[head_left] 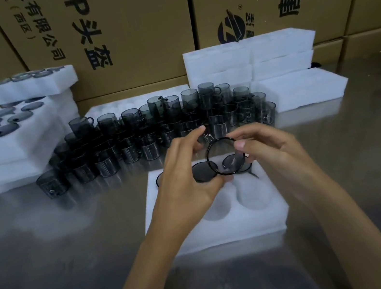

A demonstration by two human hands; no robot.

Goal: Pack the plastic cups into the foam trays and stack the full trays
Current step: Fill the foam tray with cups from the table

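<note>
A white foam tray lies on the table in front of me, with dark cups seated in its far row of holes and its near holes bare. Above the tray I hold one smoky transparent cup, its round rim facing me. My right hand grips it from the right, thumb on the rim. My left hand holds it from the left, with fingers curled at its far side. A crowd of loose grey cups stands behind the tray.
Filled foam trays are stacked at the left. More foam trays are piled at the back right, with one low tray beside them. Brown cartons wall off the back. The table top is shiny metal.
</note>
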